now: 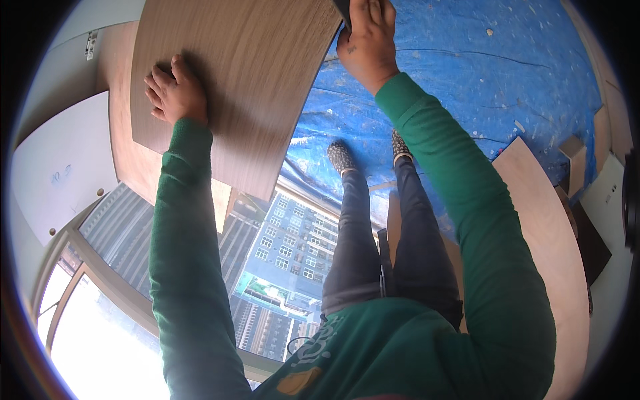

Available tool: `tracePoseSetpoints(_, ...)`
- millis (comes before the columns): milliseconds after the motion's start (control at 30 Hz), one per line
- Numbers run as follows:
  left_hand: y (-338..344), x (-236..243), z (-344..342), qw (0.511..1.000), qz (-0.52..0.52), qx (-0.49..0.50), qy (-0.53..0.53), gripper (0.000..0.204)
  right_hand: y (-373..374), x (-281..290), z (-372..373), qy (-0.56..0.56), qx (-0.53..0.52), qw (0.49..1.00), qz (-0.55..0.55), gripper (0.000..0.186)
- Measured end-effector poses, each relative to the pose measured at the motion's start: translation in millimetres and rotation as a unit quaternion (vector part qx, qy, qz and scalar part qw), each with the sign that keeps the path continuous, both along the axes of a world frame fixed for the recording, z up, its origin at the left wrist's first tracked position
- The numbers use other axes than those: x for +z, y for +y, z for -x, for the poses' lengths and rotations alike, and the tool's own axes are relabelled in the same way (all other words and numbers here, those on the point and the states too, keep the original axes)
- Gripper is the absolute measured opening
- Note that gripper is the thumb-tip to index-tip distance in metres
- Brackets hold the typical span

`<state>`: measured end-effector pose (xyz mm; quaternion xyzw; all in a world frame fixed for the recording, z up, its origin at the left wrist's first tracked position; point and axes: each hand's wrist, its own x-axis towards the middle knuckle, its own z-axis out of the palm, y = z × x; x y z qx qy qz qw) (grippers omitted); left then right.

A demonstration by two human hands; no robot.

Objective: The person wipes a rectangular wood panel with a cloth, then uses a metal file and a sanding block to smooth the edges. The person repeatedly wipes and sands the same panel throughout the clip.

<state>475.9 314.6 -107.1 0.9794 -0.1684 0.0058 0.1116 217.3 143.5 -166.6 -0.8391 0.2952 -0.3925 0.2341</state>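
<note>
A brown wood-grain panel [247, 87] fills the upper left, its right edge dark. My left hand [177, 93] rests on its face near the left side, palm down, with the fingers apart and slightly bent. At the top of the view, my right hand [369, 43] is at the panel's right edge. Its fingers are closed around a dark, flat-sided thing [343, 12] that is mostly cut off by the frame, so its kind cannot be made out.
Below the panel lies a pale wooden surface [120, 87]. A white board [67, 157] stands at the left, beside a window [100, 340]. Wrinkled blue sheeting [467, 73] covers the floor under my feet. A pale curved-looking board [547, 247] and offcuts [575, 163] lean at the right.
</note>
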Motion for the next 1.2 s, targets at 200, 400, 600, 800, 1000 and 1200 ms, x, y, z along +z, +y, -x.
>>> tracePoseSetpoints(200,3,-3,5,0.999,0.032,-0.033,0.010,0.084,143,-18,41,0.036,0.161,0.986,0.020,0.094)
tracePoseSetpoints(400,10,1,0,0.997,0.055,-0.052,0.001,0.082,8,11,2,0.112,-0.035,0.992,0.050,0.094)
tracePoseSetpoints(600,5,-6,7,0.995,0.067,-0.074,0.002,0.081,143,12,55,0.169,0.161,0.972,0.023,0.092)
tracePoseSetpoints(800,7,-8,1,0.993,0.096,-0.073,-0.017,0.081,50,29,30,0.211,0.041,0.975,0.051,0.094)
tracePoseSetpoints(1000,11,-12,-5,0.993,0.086,-0.072,-0.029,0.082,42,46,30,0.208,0.092,0.971,0.073,0.097)
tracePoseSetpoints(1200,10,-16,-4,0.993,0.088,-0.075,-0.035,0.083,107,43,56,0.235,0.239,0.940,0.061,0.097)
